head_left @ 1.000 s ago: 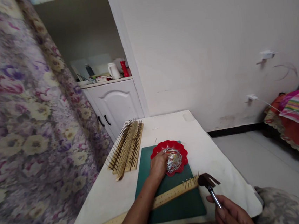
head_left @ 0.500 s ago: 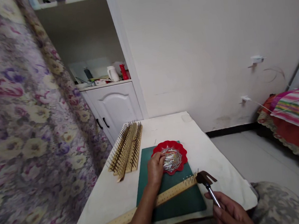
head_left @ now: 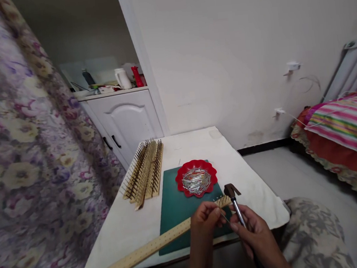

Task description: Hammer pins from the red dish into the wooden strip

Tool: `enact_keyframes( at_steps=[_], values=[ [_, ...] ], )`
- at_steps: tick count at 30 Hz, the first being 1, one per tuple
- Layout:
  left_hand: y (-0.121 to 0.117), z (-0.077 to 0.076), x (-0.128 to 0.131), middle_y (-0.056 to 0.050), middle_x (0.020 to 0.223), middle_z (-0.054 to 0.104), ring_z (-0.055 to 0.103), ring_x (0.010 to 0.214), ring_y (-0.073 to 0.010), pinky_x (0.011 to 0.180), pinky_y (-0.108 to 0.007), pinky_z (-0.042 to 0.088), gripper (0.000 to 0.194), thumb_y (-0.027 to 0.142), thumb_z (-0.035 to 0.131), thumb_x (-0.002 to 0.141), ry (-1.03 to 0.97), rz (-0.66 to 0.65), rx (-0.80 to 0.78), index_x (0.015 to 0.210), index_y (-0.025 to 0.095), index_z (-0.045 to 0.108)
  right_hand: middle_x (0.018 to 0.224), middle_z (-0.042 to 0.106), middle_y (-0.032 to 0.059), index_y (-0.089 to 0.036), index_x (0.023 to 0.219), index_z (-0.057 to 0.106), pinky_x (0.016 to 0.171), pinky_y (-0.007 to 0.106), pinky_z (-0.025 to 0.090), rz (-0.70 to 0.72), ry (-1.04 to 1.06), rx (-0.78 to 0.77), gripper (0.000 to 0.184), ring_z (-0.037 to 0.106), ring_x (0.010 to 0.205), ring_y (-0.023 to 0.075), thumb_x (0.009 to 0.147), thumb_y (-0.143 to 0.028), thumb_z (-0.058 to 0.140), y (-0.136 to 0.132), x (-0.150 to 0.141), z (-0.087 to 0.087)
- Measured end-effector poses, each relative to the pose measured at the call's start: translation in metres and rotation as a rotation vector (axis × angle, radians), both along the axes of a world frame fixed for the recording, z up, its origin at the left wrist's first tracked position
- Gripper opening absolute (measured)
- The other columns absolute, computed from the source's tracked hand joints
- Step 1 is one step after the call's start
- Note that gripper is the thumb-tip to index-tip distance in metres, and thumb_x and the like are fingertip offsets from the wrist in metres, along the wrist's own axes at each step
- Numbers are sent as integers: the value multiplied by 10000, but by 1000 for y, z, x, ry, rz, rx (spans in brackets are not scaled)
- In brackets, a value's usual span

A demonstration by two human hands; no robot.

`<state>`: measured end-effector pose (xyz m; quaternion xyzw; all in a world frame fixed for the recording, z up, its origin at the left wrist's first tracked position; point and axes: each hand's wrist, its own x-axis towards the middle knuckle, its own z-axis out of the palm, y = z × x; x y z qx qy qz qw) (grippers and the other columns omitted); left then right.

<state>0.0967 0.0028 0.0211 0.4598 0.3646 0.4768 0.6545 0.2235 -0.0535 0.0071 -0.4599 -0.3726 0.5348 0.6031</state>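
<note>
My left hand [head_left: 207, 217] is closed in a pinch on a thin nail [head_left: 225, 218], above the near part of the green mat [head_left: 173, 206]. My right hand [head_left: 252, 228] wraps round the shiny handle of a claw hammer [head_left: 237, 206], its dark head up. Its fingertips are close to the nail; whether they touch it I cannot tell. Behind the hands lies a long wooden strip [head_left: 151, 247] with rows of holes and several nails standing at its right end. Part of the strip is hidden by my left hand. A red scalloped dish [head_left: 180, 186] full of loose nails stands on the mat.
Several wooden strips studded with upright nails [head_left: 147, 170] lie on the left of the white table [head_left: 195, 143]. A flowered curtain [head_left: 42, 164] hangs at the left. A white cabinet [head_left: 132, 113] stands behind, and a bed with a striped cover [head_left: 347, 117] is at the right.
My left hand has left the dish with a nail and come near to my right hand. The hammer has shifted slightly up and left in view. The view itself has shifted too.
</note>
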Motion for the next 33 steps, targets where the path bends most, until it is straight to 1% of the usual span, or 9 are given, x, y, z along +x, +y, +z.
enact_keyframes(
  at_steps=[2,6,11,15,17,19,23,28,33],
  values=[
    [-5,-1,1,-6,639,633,535,539,-89,536,-201,408,158,272,662,709,8,-14,15,746,138,588,724,576,-65,-225,1052,490,261,110,215,3,19,1,393,351,260,-28,749,-384,683,-1,0,-3],
    [-14,-6,1,-7,700,642,553,603,-107,599,-222,430,227,248,685,680,-50,-38,-19,875,144,631,690,583,-76,-230,1038,488,260,101,223,7,43,2,387,354,255,-27,746,-384,689,-3,1,-10],
    [-24,-11,1,15,633,593,509,596,-98,601,-207,396,120,228,697,654,15,-33,-45,697,129,645,665,570,-91,-231,1048,490,260,90,221,8,80,14,383,352,255,-31,752,-372,688,-5,-1,-14],
    [-27,-6,1,24,615,575,498,592,-97,597,-202,387,110,231,680,669,15,-11,-17,671,136,624,632,567,-97,-222,1029,497,262,85,199,8,71,-7,393,344,249,-35,733,-373,707,-6,-2,-14],
    [-23,-4,-3,20,607,584,511,587,-106,594,-209,396,126,256,666,682,36,16,4,679,143,611,584,558,-105,-217,1029,496,262,88,193,0,63,-28,401,338,242,-29,732,-392,702,-6,0,-15],
    [-13,-4,-12,18,600,594,525,591,-117,597,-215,406,145,288,651,697,114,76,44,708,150,609,543,559,-105,-210,1036,488,262,92,194,-5,44,-49,406,339,232,-21,749,-429,674,-7,3,-17],
    [11,-16,-28,18,635,597,535,631,-128,614,-213,406,152,306,627,717,373,218,166,736,157,609,550,585,-85,-208,1042,479,257,97,210,-15,12,-69,431,370,224,-7,759,-492,636,-8,11,-21],
    [31,-35,-26,19,672,595,529,646,-130,605,-210,389,128,276,556,772,635,219,340,734,171,618,518,590,-76,-205,1029,502,254,103,190,-45,28,-69,415,368,208,2,755,-484,640,-9,13,-24],
    [36,-43,-18,1,727,625,565,689,-148,625,-225,402,128,249,534,784,732,193,435,746,177,632,535,587,-77,-206,1044,485,266,92,182,-35,33,-78,408,374,218,-9,768,-464,639,-9,13,-24]
  ],
)
